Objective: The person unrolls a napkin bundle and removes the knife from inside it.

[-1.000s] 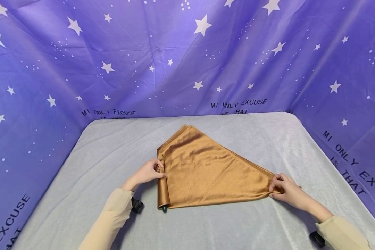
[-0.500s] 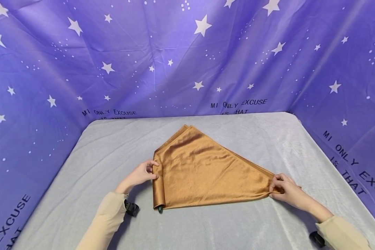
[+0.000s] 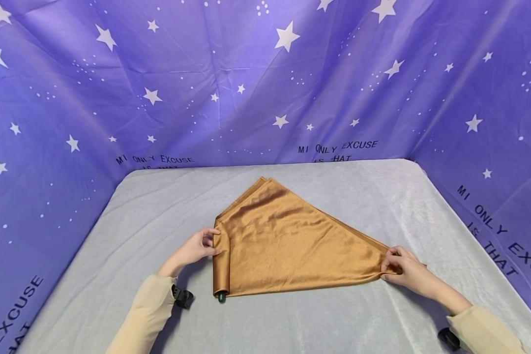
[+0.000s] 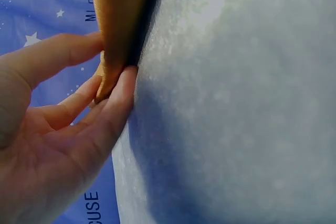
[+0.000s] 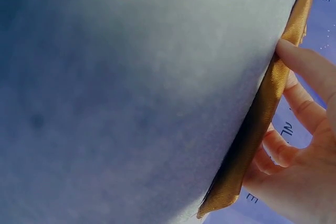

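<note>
A shiny copper-brown satin cloth [image 3: 292,241] lies folded in layers across the table, pointed at the back and tapering to the right. Its left edge is wrapped into a roll [image 3: 221,270] around something with a dark green rounded end [image 3: 221,297]; the rest of that thing is hidden inside. My left hand [image 3: 196,247] grips the roll from the left, thumb and fingers on either side of it. In the left wrist view the fingers [image 4: 118,95] curl around the cloth. My right hand [image 3: 404,268] pinches the cloth's right corner, its tip [image 5: 220,203] sticking out past the fingers.
A pale grey plush cover [image 3: 318,324] lies over the table. Purple curtains [image 3: 230,64] with white stars and black lettering hang behind and at both sides. Black wrist devices [image 3: 183,297] sit at both sleeves.
My left hand has moved left together with the roll, which has turned and now shows a wider cloth band on top. My right hand has stayed on its corner.
</note>
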The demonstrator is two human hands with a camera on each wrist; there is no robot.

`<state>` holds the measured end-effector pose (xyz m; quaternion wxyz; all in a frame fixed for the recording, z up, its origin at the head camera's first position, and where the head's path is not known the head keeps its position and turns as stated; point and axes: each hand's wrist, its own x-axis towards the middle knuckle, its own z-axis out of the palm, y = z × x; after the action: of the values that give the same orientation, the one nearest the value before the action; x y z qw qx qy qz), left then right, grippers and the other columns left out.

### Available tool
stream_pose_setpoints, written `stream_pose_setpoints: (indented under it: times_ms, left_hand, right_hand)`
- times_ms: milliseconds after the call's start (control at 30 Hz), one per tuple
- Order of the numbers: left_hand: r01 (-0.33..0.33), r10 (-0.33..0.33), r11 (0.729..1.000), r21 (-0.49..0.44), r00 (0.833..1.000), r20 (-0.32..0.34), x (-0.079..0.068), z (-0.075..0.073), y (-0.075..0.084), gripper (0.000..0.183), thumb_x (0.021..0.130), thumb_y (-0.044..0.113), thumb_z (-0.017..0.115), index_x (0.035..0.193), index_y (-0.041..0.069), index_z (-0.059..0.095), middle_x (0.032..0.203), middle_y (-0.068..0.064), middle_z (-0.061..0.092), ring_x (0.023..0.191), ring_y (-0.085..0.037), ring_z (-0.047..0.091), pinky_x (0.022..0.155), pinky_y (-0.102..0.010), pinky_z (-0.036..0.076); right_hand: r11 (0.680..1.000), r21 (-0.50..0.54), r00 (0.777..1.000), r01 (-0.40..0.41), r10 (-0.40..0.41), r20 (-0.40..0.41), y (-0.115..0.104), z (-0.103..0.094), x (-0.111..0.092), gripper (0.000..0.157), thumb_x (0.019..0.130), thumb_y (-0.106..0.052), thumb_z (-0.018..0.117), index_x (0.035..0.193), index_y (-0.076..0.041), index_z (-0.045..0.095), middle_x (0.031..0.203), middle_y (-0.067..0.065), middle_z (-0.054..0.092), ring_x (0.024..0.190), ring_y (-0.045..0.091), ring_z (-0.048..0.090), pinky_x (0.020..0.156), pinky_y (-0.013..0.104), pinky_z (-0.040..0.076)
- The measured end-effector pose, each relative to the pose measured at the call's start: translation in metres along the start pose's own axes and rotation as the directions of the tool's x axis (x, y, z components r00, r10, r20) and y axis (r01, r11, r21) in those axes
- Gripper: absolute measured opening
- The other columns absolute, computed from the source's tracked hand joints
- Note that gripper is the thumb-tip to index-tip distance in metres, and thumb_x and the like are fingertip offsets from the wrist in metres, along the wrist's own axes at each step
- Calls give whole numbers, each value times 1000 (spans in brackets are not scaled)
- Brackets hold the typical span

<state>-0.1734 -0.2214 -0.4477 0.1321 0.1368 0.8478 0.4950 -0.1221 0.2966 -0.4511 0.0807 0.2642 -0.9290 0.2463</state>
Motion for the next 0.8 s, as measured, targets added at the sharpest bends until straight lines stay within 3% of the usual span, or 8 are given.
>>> stream_pose_setpoints:
  times_ms: [100,200,333,533,800]
  left_hand:
    - [-3,3,999,33,1000,-14,-2,0,-1,45,73,-4,65,112,-11,45,68,-4,48,60,-10,46,51,-22,41]
    - [14,-13,998,58,1000,-21,-4,0,5,43,74,-7,64,112,-14,44,67,-12,52,60,-15,48,50,-24,41]
    - [1,1,997,73,1000,-29,-5,0,9,42,73,-7,64,110,-15,45,82,-21,51,61,-16,49,51,-23,40]
    - [-36,41,994,102,998,-39,-2,-2,-3,41,72,-3,68,107,-12,49,87,-18,48,60,-11,47,50,-21,40]
    - [-38,47,991,126,997,-66,-2,-4,-1,38,72,0,68,106,-9,53,83,-15,51,61,-13,47,49,-22,41]
  right_hand:
    - [1000,-5,1000,-4,4,2,0,0,0,32,61,-8,77,68,-25,52,91,1,45,86,25,43,67,36,32]
    - [1000,-6,1000,-5,5,6,1,0,0,31,61,-8,77,69,-25,52,91,0,44,85,24,43,67,36,32]
    - [1000,-5,1000,-6,6,6,0,0,0,31,61,-8,77,69,-25,52,91,0,44,85,23,42,68,35,32]
    - [1000,-12,1000,8,-8,1,0,-1,0,31,62,-8,77,69,-26,53,90,-1,44,85,21,42,67,35,32]
    - [1000,14,1000,11,-11,-6,-1,-1,0,30,61,-7,76,68,-25,53,89,1,45,84,22,42,67,36,31]
